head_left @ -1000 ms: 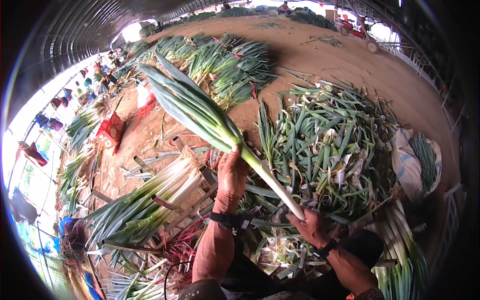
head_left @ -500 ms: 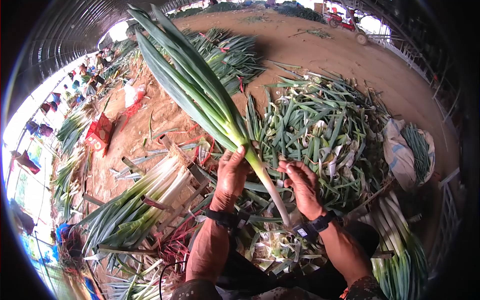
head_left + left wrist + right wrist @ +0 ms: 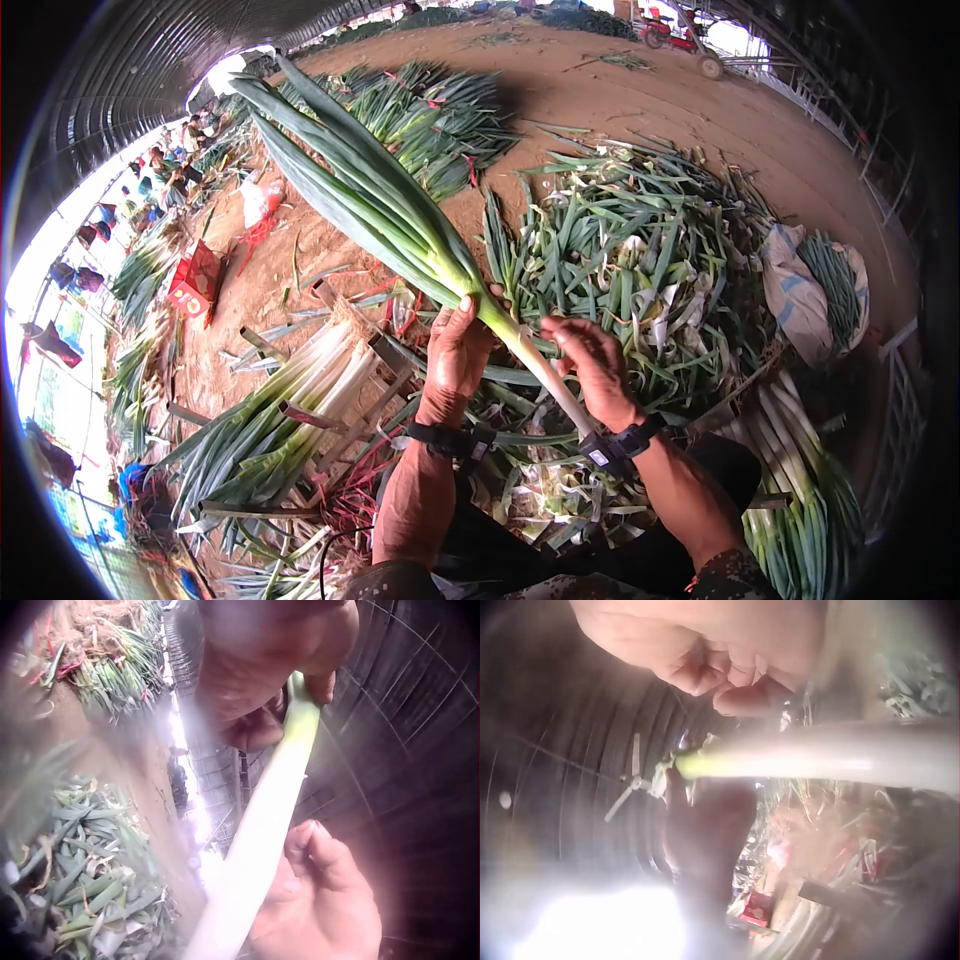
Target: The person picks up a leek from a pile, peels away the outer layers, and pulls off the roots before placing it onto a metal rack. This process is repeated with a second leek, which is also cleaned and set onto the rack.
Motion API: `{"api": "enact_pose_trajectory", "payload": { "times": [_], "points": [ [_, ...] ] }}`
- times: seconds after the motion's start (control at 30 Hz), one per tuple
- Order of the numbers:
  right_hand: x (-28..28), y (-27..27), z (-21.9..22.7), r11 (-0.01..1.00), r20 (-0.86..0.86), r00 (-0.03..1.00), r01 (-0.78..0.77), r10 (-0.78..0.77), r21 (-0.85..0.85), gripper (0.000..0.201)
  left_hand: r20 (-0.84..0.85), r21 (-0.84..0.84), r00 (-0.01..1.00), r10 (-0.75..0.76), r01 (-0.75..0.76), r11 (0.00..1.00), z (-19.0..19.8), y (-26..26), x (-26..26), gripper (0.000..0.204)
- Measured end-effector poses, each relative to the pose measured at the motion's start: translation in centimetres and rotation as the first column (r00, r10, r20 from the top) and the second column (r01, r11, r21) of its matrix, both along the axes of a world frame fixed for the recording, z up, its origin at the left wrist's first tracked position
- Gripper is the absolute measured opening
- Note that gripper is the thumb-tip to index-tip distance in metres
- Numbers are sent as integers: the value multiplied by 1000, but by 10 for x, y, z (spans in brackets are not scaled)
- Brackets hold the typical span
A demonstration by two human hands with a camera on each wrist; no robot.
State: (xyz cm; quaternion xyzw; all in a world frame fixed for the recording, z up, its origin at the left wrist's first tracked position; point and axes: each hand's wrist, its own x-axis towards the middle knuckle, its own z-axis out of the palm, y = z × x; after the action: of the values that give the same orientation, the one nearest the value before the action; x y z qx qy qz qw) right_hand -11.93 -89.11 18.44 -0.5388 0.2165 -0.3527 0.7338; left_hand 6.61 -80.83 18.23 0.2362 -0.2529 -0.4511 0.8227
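Note:
A long green onion (image 3: 385, 195) slants across the head view, its leaves up to the left and its white stalk down to the right. My left hand (image 3: 458, 355) grips it where the green meets the white, thumb on top. Beside the stalk is my right hand (image 3: 592, 370), fingers curled in and thumb near them, with nothing visible held. In the left wrist view, the curled fingers of the right hand (image 3: 322, 900) lie close along the white stalk (image 3: 259, 840). From the right wrist, the stalk (image 3: 817, 757) passes below that hand's fingers.
A heap of loose green leaves (image 3: 650, 260) lies ahead on the right, beside a white sack (image 3: 795, 300). Trimmed onions (image 3: 300, 400) rest in a wooden rack on the left; more onions (image 3: 790, 480) lie at lower right. A red box (image 3: 197, 280) stands on the dirt floor.
My right hand left the stalk's lower end and moved up beside its middle, its fingers drawing in. My left hand kept its grip; the leaves swung upward, then tipped back left.

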Motion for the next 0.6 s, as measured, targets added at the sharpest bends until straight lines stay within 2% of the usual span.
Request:
{"api": "enact_pose_trajectory", "payload": {
  "times": [0.07,0.17,0.2,0.23,0.3,0.4,0.43,0.5,0.57,0.6],
  "points": [
    [-9,-7,4,994,60,998,1,-8,110,26,11,-5,1000,-10,10,1000,0,0,2,36],
    [-2,-3,11,982,-9,1000,6,-8,-188,35,-3,-1,1000,3,-3,1000,1,-2,0,37],
    [6,-2,6,986,-41,999,8,-15,-165,39,-8,-1,1000,-1,1,1000,2,-3,-2,37],
    [13,-7,-4,917,-117,992,1,-52,-399,35,-13,0,1000,-6,6,1000,1,-5,-4,37],
    [18,-8,-11,965,-145,989,-9,-30,-263,28,-21,3,1000,-6,6,1000,2,-7,-9,37],
    [3,-8,4,1000,-20,1000,-9,9,-20,24,-33,-7,999,3,-4,1000,6,-7,-8,36],
    [3,-8,-1,997,42,998,41,-44,65,24,-43,-16,999,-5,4,1000,7,-6,-5,35],
    [-8,-6,7,981,162,987,-25,-7,193,23,-78,-15,996,-47,46,999,11,-4,-2,33],
    [-17,-4,15,933,174,984,-34,-31,359,18,-85,-18,996,40,-42,999,9,-6,-1,33],
    [-23,-5,15,937,218,976,-82,7,340,18,-78,-28,996,32,-35,999,8,-6,2,32]
  ]
}}
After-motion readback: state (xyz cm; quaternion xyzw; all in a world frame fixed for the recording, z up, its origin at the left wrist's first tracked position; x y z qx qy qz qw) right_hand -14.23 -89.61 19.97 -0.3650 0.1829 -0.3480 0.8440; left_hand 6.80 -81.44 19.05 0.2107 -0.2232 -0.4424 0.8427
